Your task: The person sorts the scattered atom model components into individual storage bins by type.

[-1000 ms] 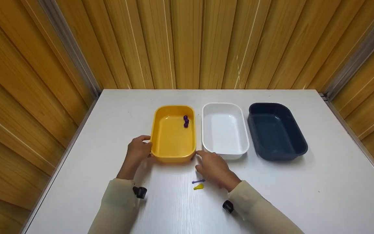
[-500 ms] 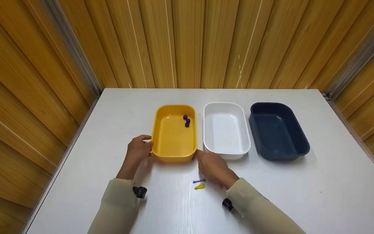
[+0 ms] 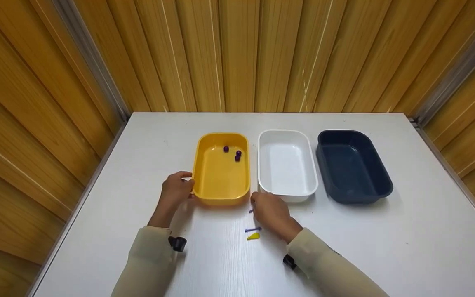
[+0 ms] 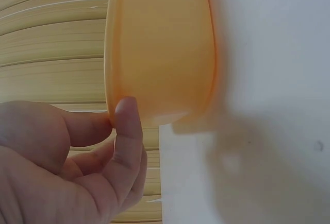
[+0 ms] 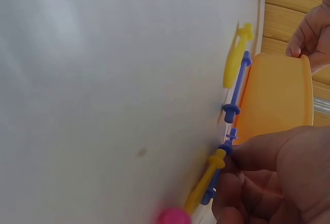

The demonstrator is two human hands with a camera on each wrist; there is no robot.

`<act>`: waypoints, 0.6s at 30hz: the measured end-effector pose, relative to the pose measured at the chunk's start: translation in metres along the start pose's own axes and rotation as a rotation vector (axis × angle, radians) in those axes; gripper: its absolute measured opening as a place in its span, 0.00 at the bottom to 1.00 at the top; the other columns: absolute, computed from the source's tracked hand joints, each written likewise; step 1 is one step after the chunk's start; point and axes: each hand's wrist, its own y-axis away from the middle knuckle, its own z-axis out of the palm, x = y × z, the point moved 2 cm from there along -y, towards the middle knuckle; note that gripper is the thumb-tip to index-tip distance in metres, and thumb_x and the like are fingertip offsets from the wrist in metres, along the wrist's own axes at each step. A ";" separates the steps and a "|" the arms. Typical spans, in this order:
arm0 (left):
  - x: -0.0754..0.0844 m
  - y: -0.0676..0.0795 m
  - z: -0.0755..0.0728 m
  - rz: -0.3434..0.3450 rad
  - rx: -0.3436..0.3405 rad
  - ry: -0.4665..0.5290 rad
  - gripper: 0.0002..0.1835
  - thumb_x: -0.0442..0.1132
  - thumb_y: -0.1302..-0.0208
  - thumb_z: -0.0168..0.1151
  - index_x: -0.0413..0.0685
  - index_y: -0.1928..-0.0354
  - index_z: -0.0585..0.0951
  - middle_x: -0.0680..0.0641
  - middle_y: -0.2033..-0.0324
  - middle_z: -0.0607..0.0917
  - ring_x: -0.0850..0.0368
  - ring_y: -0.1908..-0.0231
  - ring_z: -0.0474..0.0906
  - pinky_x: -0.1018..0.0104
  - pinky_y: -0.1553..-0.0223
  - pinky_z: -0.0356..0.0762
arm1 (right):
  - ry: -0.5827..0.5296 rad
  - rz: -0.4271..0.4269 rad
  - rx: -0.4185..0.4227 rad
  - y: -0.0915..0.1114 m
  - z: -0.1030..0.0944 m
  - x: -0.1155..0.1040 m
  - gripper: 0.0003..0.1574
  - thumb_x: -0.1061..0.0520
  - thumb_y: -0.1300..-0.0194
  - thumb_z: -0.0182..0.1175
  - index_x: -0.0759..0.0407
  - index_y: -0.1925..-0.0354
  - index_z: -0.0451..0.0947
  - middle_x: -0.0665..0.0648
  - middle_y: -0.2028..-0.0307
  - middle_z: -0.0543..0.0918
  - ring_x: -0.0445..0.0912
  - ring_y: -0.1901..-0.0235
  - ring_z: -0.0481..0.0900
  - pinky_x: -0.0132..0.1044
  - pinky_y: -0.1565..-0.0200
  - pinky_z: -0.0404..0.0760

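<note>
My left hand (image 3: 176,190) holds the near left side of the yellow tray (image 3: 221,202). In the left wrist view, its thumb is at the rim and a finger (image 4: 128,126) lies on the outer wall. Three small purple balls (image 3: 226,149) lie inside the tray. My right hand (image 3: 271,212) is low on the table by the tray's near right corner. Its thumb and curled fingers pinch a small blue flanged stick (image 5: 210,193), beside a yellow stick (image 5: 206,178). Another blue stick (image 3: 253,229) and a yellow club-shaped piece (image 3: 253,236) lie nearer to me.
A white tray (image 3: 288,197) stands right of the yellow one, and a dark blue tray (image 3: 355,199) beyond it. A pink round piece (image 5: 174,216) shows at the right wrist view's bottom edge. Wood-patterned panels (image 3: 237,57) rise behind the white table (image 3: 204,264).
One purple ball has rolled left, away from the other two. My right hand has drawn back slightly from the tray corner, and a small blue piece now shows at its fingertips. The left hand keeps its place.
</note>
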 end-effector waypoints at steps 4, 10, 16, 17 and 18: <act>0.000 0.000 0.001 -0.013 -0.003 -0.014 0.21 0.37 0.26 0.55 0.41 0.34 0.75 0.37 0.49 0.84 0.49 0.55 0.85 0.58 0.54 0.87 | 0.026 0.003 0.039 0.001 0.001 0.001 0.04 0.62 0.33 0.61 0.58 0.65 0.83 0.53 0.75 0.81 0.47 0.77 0.73 0.41 0.73 0.72; 0.001 0.000 0.001 -0.023 -0.002 -0.017 0.22 0.38 0.26 0.55 0.41 0.34 0.75 0.37 0.48 0.84 0.50 0.56 0.85 0.59 0.54 0.87 | 0.035 0.038 0.047 0.003 0.001 0.004 0.06 0.65 0.36 0.60 0.57 0.69 0.81 0.53 0.77 0.79 0.47 0.77 0.73 0.41 0.75 0.70; 0.002 -0.001 0.000 -0.012 0.019 -0.033 0.22 0.38 0.27 0.55 0.40 0.35 0.76 0.37 0.50 0.84 0.52 0.60 0.86 0.66 0.60 0.86 | 0.062 0.035 0.047 0.004 0.000 0.005 0.06 0.65 0.37 0.61 0.58 0.69 0.83 0.54 0.75 0.83 0.47 0.76 0.76 0.44 0.72 0.76; 0.002 -0.001 0.000 -0.009 0.023 -0.039 0.22 0.39 0.27 0.55 0.40 0.35 0.77 0.38 0.51 0.85 0.53 0.61 0.85 0.67 0.61 0.86 | 0.062 0.036 0.043 0.004 0.000 0.005 0.06 0.64 0.37 0.61 0.58 0.68 0.84 0.54 0.74 0.84 0.47 0.75 0.76 0.44 0.72 0.77; 0.002 -0.002 -0.001 -0.005 0.028 -0.045 0.22 0.39 0.28 0.56 0.41 0.35 0.77 0.38 0.51 0.85 0.53 0.61 0.85 0.67 0.61 0.85 | 0.061 0.035 0.039 0.005 0.000 0.005 0.06 0.64 0.38 0.62 0.57 0.68 0.85 0.54 0.73 0.85 0.47 0.75 0.77 0.44 0.71 0.78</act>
